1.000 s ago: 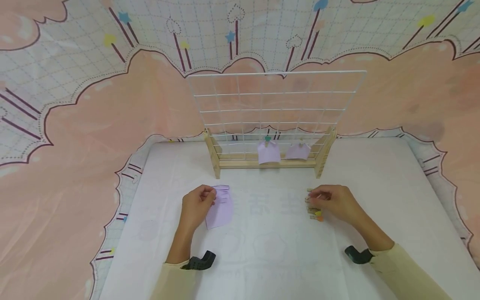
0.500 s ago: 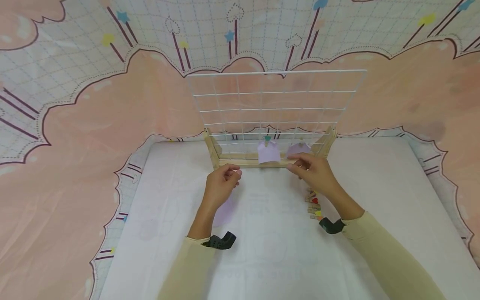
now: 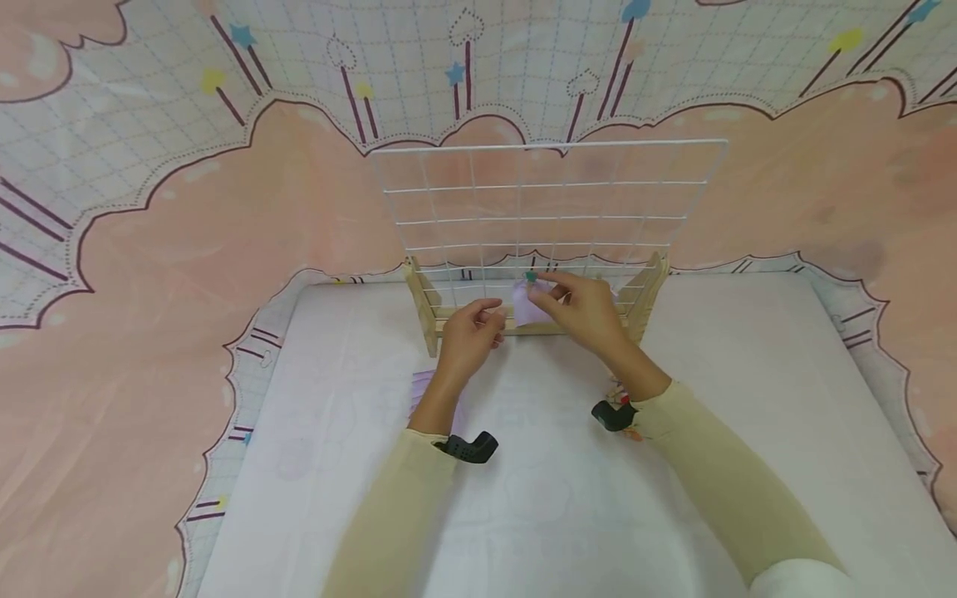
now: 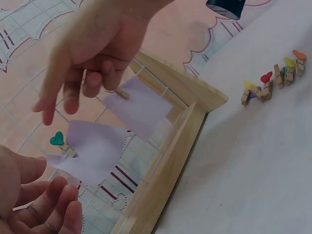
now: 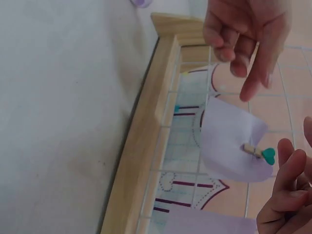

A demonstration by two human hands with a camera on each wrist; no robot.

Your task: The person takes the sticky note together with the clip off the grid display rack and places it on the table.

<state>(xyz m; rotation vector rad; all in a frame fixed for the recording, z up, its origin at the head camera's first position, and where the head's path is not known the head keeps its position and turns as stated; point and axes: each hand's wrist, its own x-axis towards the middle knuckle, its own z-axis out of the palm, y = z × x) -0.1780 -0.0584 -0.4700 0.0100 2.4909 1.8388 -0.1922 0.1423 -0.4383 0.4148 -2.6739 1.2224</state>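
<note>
Two lilac paper notes hang on the white wire grid [image 3: 463, 220], which stands in a wooden base [image 5: 141, 141]. A small wooden clothespin with a green heart [image 5: 258, 152] pins the left note [image 5: 229, 136]. A plain clothespin [image 4: 123, 93] pins the right note [image 4: 139, 107]. My right hand [image 3: 583, 309] reaches to the green-heart clothespin, thumb and fingers parted around it without visible contact in the wrist views. My left hand [image 3: 471, 336] hovers left of the same note, fingers relaxed and holding nothing.
Several small clothespins with coloured hearts [image 4: 266, 85] lie in a row on the white tabletop [image 3: 523, 498], partly under my right wrist in the head view. More lilac paper [image 3: 421, 386] lies below my left forearm. Patterned cloth [image 3: 187, 232] surrounds the table.
Both hands have left the tabletop and moved up toward the grid. My left hand came away from the lilac paper; my right hand left the clothespin row and moved left to the green-heart clothespin.
</note>
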